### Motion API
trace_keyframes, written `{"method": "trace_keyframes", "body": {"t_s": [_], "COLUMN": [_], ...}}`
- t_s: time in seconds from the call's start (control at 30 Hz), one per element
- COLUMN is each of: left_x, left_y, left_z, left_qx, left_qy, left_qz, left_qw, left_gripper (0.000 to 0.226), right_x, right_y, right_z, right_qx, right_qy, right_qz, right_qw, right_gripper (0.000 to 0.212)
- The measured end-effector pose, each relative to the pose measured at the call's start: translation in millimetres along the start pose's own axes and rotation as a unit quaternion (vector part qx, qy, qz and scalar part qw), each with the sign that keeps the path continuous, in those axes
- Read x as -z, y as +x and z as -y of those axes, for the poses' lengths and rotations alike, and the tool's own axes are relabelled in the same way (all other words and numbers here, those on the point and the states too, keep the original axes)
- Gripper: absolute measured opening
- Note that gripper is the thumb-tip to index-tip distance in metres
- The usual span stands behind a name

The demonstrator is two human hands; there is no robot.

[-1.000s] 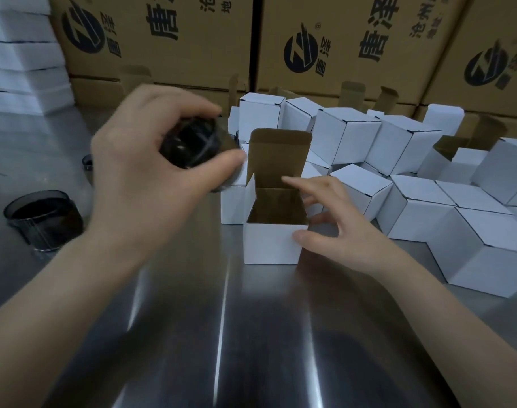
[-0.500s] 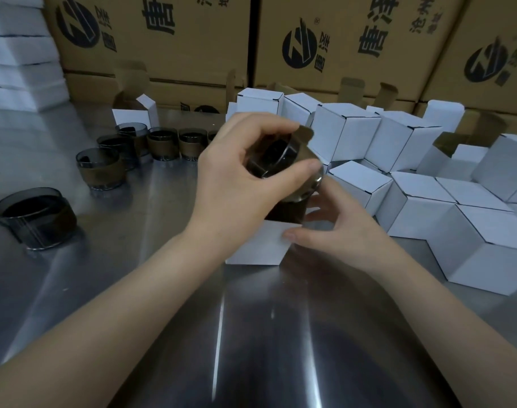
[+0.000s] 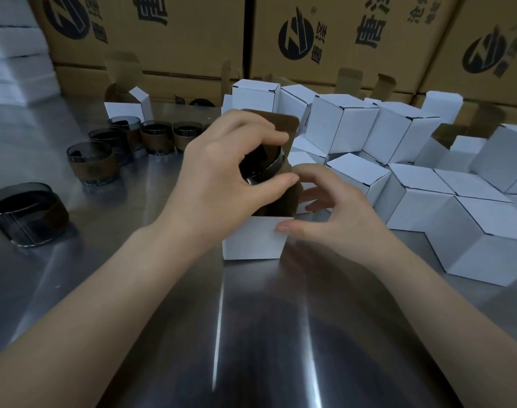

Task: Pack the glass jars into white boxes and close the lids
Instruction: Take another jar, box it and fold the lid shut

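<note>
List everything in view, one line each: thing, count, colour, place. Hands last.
Open white cardboard box: one, white outside and brown inside, centre of the table, lid flap up.
Dark smoked-glass jar: one, held at the mouth of the open box.
Loose brown-banded glass jars: at least five, table's left, some overlapping.
Wide dark glass dish: one, far left edge.
Closed white boxes: many, piled at right.
Large brown cartons: several, black print, along the back.
Steel table: one, grey.
Left hand: gripping the jar.
Right hand: steadying the open box.
</note>
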State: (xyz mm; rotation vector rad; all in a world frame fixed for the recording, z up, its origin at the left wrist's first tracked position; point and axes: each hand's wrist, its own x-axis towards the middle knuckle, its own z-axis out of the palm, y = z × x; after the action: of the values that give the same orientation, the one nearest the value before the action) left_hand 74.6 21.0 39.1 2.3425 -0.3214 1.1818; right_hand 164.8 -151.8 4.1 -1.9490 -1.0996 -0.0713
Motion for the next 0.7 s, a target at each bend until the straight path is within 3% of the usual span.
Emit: {"method": "trace_keyframes", "body": {"t_s": [0.2, 0.7], "left_x": [-10, -7], "left_y": [-9, 12], "left_z": [4, 1], "left_qx": [0.006, 0.029], "left_qy": [0.045, 0.117], "left_qz": [0.115, 0.279], "left_qw": [0.992, 0.953], "left_gripper": [0.039, 0.035], "right_x": [0, 0], "right_y": [-1, -1], "right_z": [2, 0], "right_qx": [0.015, 0.003], "right_qy": [-0.003, -0.004], "right_qz": [-0.005, 0.019], "right_qw": [1.000, 1.000], "right_gripper": [0.059, 0.055]}}
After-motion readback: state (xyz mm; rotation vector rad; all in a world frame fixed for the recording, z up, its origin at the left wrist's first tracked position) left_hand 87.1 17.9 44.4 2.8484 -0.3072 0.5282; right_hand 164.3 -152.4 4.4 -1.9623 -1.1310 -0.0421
